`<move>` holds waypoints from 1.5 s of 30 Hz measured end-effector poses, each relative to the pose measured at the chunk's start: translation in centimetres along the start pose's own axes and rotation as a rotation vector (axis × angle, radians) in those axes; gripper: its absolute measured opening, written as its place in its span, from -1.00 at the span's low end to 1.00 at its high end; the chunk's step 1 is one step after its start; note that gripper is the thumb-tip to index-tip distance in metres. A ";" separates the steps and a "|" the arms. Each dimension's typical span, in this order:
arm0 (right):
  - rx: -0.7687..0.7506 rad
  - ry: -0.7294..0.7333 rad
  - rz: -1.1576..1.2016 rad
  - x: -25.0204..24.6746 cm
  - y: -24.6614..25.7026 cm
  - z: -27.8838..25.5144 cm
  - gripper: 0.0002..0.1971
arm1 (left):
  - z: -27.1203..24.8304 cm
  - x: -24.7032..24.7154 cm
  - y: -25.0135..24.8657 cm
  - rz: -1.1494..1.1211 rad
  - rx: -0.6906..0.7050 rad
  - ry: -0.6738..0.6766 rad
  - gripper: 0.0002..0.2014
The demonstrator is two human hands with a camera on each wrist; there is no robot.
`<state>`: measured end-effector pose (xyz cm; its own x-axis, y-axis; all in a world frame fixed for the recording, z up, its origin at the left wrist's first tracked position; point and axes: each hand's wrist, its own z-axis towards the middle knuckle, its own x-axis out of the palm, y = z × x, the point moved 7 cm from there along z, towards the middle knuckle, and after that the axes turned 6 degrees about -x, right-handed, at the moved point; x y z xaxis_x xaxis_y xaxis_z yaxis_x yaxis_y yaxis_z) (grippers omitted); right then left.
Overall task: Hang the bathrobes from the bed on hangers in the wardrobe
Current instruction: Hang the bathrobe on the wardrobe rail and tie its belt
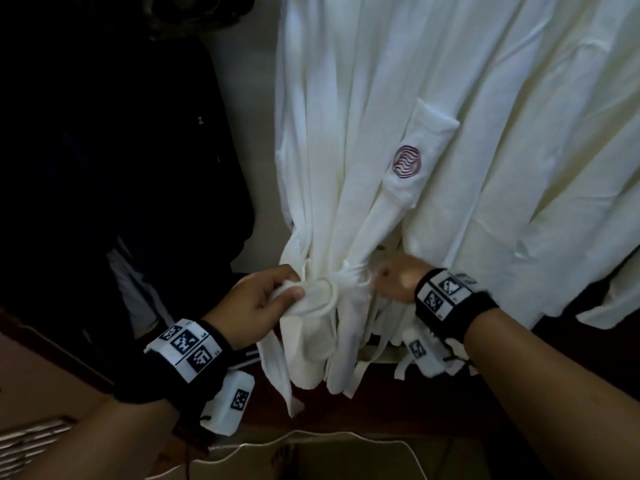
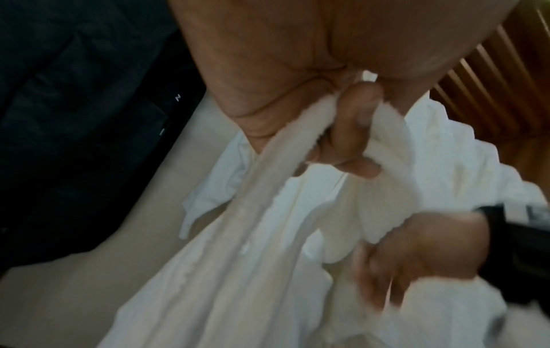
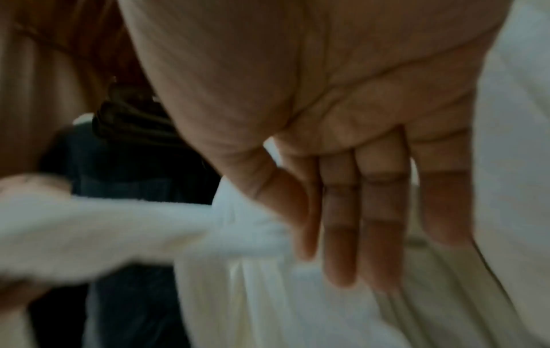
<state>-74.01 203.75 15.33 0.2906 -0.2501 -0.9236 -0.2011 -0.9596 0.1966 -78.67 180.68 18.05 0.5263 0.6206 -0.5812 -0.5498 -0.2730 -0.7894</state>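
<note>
One purple wave logo (image 1: 407, 162) on white bathrobe (image 1: 346, 133) pocket, no legible txt.

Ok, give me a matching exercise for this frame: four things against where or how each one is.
Things:
1. left hand
2. right hand
3. round logo
4. dark garment

States:
A. hangs left of the white bathrobes
B. grips the bathrobe belt
C. on a chest pocket
D. fingers straight against the cloth

Pairs: 1-B, 2-D, 3-C, 4-A
</note>
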 end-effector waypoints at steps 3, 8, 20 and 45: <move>-0.205 0.051 0.544 3.9 3.2 -0.9 -0.67 | 0.5 0.6 -1.7 -0.152 0.005 0.071 -0.69; -0.069 -0.261 0.885 4.4 6.1 -0.8 -0.61 | 1.8 1.4 -2.8 -0.500 -0.042 0.193 -0.81; 0.538 -0.472 0.671 -1.9 -10.3 -3.5 -0.58 | 13.3 -10.4 12.4 0.525 -0.316 -0.101 -0.66; 0.182 -0.941 -0.123 -40.0 2.1 -6.7 -0.74 | 38.7 -20.8 -27.2 -0.002 0.244 -0.511 -0.23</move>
<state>-79.76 210.90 54.91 -0.5336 0.1325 -0.8353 -0.3841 -0.9179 0.0997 -99.74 203.62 59.22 0.1798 0.9145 -0.3623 -0.7150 -0.1315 -0.6867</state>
